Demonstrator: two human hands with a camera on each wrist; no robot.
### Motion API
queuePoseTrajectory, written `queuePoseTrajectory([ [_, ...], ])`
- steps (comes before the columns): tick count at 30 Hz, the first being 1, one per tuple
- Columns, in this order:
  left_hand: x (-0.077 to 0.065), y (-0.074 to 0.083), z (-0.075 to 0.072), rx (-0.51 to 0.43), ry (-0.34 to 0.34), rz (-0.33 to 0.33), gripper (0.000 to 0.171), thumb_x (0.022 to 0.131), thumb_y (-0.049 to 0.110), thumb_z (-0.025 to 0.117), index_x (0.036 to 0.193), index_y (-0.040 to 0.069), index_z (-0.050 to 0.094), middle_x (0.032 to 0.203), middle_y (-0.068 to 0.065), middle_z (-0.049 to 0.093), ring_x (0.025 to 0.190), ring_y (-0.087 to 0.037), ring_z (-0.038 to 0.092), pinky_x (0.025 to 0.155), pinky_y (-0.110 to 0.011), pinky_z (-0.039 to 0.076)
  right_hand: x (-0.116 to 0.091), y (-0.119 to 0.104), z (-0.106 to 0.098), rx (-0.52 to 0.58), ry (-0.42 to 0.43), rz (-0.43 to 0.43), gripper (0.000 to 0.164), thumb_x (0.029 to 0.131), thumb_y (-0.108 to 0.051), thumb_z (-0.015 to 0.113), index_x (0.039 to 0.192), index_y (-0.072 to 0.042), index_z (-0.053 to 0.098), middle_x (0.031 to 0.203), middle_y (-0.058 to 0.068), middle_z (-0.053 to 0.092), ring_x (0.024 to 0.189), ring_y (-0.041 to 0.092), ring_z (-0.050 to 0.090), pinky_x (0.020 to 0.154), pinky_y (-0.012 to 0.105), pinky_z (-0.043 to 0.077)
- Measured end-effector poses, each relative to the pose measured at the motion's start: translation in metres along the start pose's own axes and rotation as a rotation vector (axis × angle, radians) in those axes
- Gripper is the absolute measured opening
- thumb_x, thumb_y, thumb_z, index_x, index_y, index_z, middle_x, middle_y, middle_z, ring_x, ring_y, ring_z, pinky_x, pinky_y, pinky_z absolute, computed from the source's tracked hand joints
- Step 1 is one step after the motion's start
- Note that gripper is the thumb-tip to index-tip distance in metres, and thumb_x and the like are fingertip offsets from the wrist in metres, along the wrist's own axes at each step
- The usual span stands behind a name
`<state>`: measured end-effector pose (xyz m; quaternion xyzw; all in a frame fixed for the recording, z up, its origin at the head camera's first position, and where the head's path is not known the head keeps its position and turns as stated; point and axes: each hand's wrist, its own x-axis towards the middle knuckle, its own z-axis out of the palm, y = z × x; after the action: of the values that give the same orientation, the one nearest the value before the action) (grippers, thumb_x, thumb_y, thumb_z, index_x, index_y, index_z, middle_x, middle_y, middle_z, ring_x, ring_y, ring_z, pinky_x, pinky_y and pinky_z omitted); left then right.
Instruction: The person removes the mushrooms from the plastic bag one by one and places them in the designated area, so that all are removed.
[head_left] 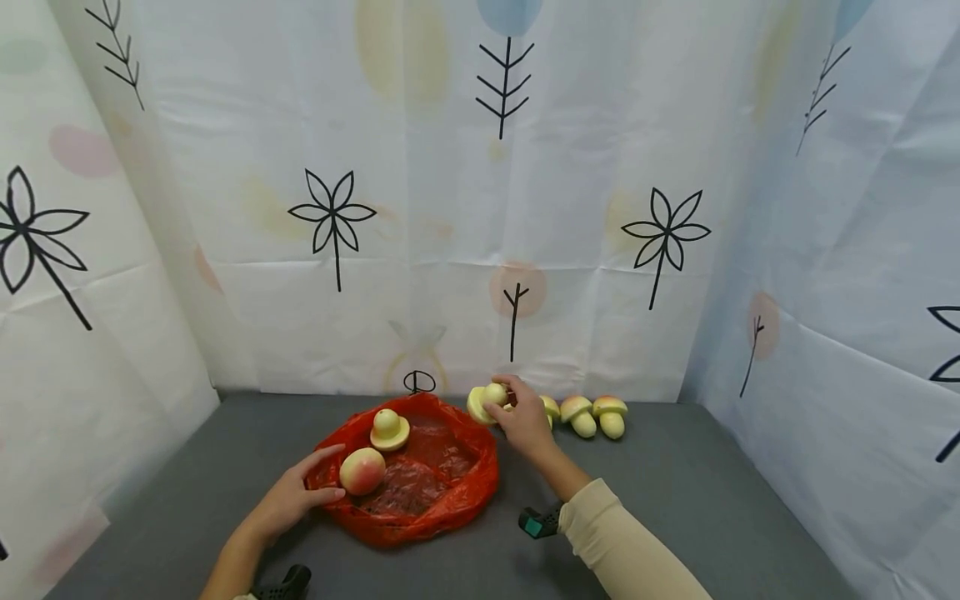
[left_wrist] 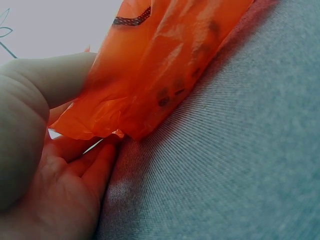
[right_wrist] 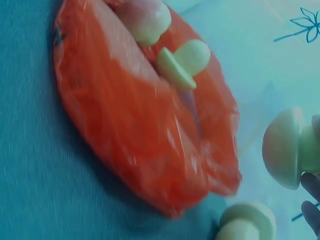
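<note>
A red plastic bag [head_left: 450, 517] lies with its mouth spread wide on the table. My left hand [head_left: 288, 496] holds its left rim, the thumb on one side of the film and the fingers behind it in the left wrist view. Inside sit two toy mushrooms: one [head_left: 390, 432] with its pale stem up, the other showing a round pinkish cap [head_left: 363, 472]. Just past the bag's right rim, my right hand [head_left: 527, 425] pinches another toy mushroom [right_wrist: 282, 150] by its stem, cap pointing left toward the bag.
Right of the bag, several more toy mushrooms [head_left: 611, 417] stand in a row near the back of the grey table [head_left: 675, 517], partly behind my right hand. White patterned cloth [head_left: 450, 208] hangs at the back and both sides.
</note>
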<state>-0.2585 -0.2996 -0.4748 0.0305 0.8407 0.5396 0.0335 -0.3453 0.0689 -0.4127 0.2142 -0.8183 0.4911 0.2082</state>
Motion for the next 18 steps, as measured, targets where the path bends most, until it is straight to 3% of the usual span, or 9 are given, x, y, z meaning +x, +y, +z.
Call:
queuePoseTrajectory([
  [8, 0.001, 0.000, 0.000, 0.031, 0.003, -0.001, 0.074, 0.085, 0.028, 0.075, 0.148, 0.010, 0.039, 0.149, -0.028, 0.028, 0.134, -0.049, 0.025, 0.101, -0.066, 0.030, -0.002, 0.016, -0.023, -0.064, 0.065, 0.046, 0.041, 0.086, -0.016, 0.076, 0.123, -0.009, 0.062, 0.112, 0.009, 0.064, 0.091, 0.024, 0.062, 0.071, 0.037, 0.051],
  [18, 0.001, -0.002, 0.000, 0.017, 0.001, 0.003, 0.074, 0.084, 0.026, 0.076, 0.147, 0.010, 0.040, 0.149, -0.027, 0.030, 0.134, -0.047, 0.026, 0.103, -0.064, 0.030, 0.001, 0.032, -0.051, -0.083, 0.166, 0.057, 0.040, 0.086, -0.014, 0.076, 0.122, -0.006, 0.061, 0.111, 0.016, 0.064, 0.091, 0.028, 0.064, 0.074, 0.042, 0.050],
])
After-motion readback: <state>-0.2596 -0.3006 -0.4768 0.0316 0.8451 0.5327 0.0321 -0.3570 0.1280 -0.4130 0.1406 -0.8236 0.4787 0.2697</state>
